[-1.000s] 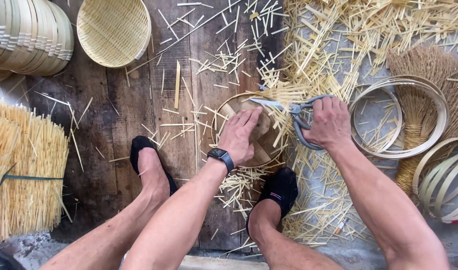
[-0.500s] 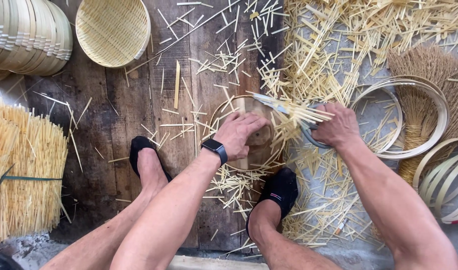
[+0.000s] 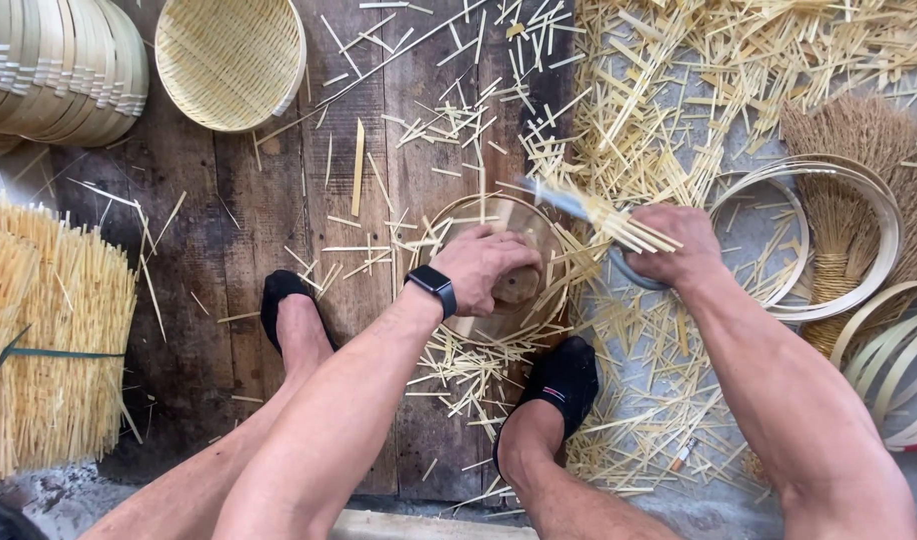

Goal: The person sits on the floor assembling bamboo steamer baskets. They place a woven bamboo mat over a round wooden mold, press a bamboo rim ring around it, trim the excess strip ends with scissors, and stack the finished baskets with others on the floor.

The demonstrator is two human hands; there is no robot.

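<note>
My left hand, with a black watch on the wrist, presses down on a round woven bamboo basket that lies on the wooden boards between my feet. My right hand grips grey-handled shears, blades pointing left at the basket's right rim, where loose strip ends stick out. The handles are mostly hidden inside my fist. Cut bamboo slivers lie all around the basket.
A finished woven basket and a stack of baskets sit at top left. A bundle of bamboo strips lies at left. Bamboo hoops, a broom and heaped offcuts fill the right. My black-socked feet flank the work.
My right hand has shifted with the shears along the basket's right rim, and the blades now sit over the protruding strip ends. My left hand has turned slightly on the basket.
</note>
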